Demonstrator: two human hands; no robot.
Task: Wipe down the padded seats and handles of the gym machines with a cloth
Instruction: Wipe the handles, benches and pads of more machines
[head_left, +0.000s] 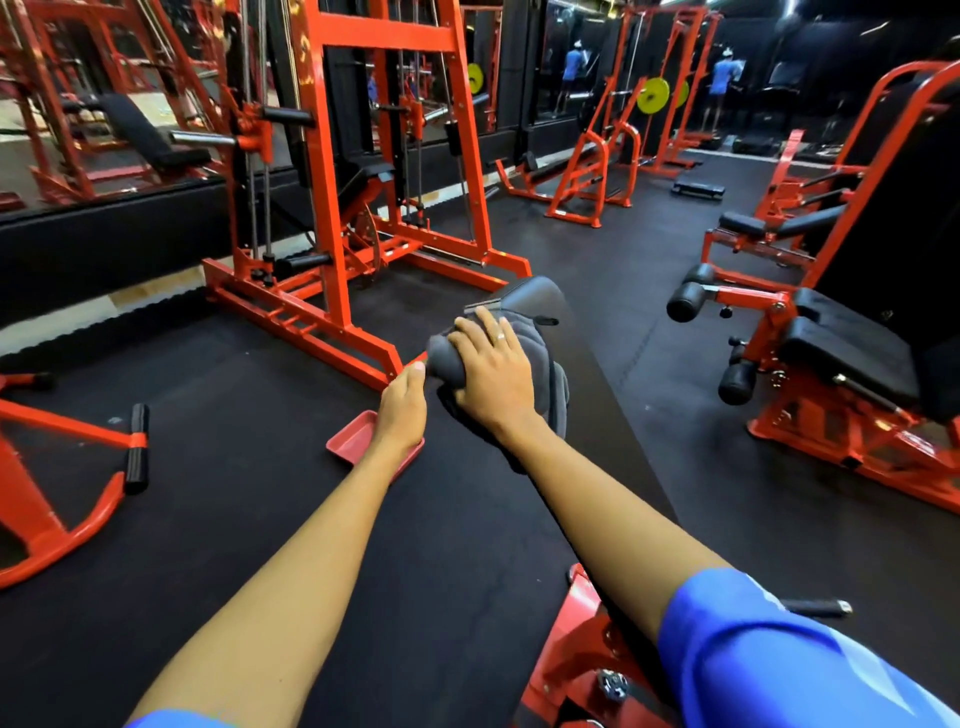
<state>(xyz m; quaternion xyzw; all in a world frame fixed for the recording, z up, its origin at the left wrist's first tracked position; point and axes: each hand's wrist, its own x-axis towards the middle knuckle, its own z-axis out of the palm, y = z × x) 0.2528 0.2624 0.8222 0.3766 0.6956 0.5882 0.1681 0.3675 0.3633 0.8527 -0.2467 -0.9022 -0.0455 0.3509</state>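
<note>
Both my arms reach out straight in front of me. My right hand (493, 371) lies flat on top of the grey cloth (524, 338), palm down. Its fingers (470, 338) are open and spread, pressing the cloth. I do not grip it. My left hand (402, 410) is just beside it, at the left edge of the long black pad (467, 519). The thumb tip touches the left end of the cloth. The other left fingers are tucked out of sight, so I cannot tell if they are curled or straight.

The cloth is bunched up on the far end of the black pad, in the middle of the room. The pad runs from near me to far.

There are yellow letters on the big red frame (332, 156) far to the left, but they are too blurry to read. I see no other words.

I count two hands, one cloth and one ring (500, 336) on my right hand. I have two blue sleeves; the right sleeve (779, 654) is big and near. One flat red tray (353, 439) sits under my left wrist. One red machine with black seats (841, 348) stands on the right. Two people in blue tops (722, 73) are far away on the black floor (234, 415)
</note>
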